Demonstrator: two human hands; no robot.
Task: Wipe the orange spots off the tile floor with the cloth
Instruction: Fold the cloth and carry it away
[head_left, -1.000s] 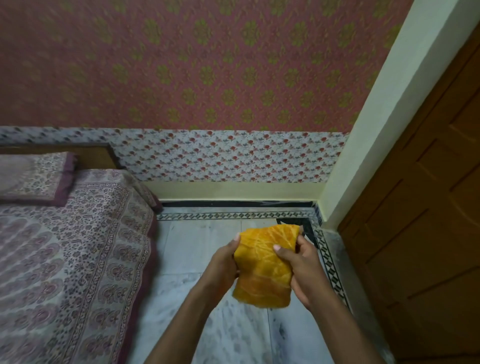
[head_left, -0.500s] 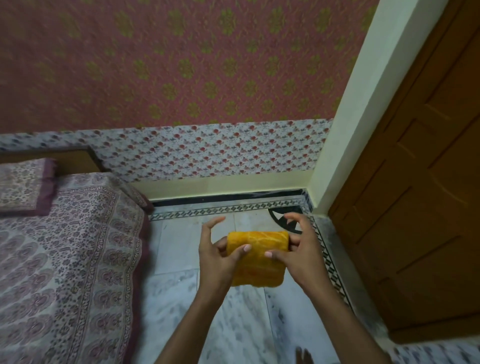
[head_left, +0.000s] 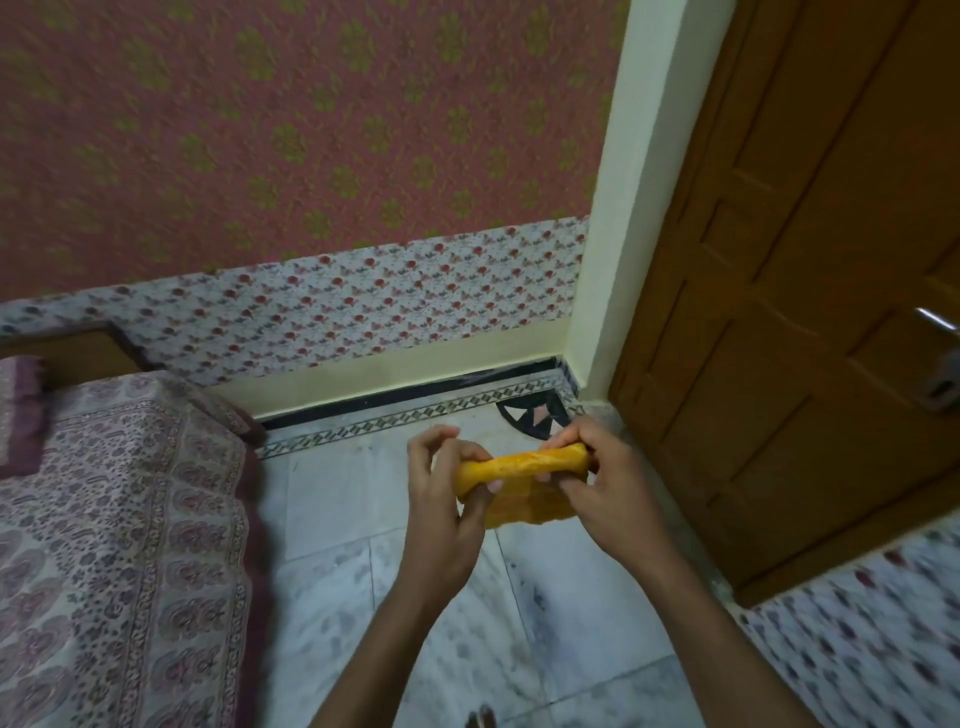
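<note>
A folded orange-yellow cloth (head_left: 524, 480) is held in the air above the pale marble tile floor (head_left: 332, 499). My left hand (head_left: 441, 499) pinches its left end with thumb and fingers. My right hand (head_left: 602, 488) grips its right end, fingers curled over the top fold. The cloth's lower half hangs blurred between the hands. No orange spots show on the visible tiles.
A bed with a patterned purple cover (head_left: 119, 545) fills the left side. A brown wooden door (head_left: 810, 312) with a metal handle (head_left: 940, 358) stands at the right beside a cream pillar (head_left: 618, 249). A black patterned border (head_left: 415, 410) runs along the far wall.
The cloth has been folded over into a narrower band between both hands. The view has swung right and down, bringing the door handle into sight.
</note>
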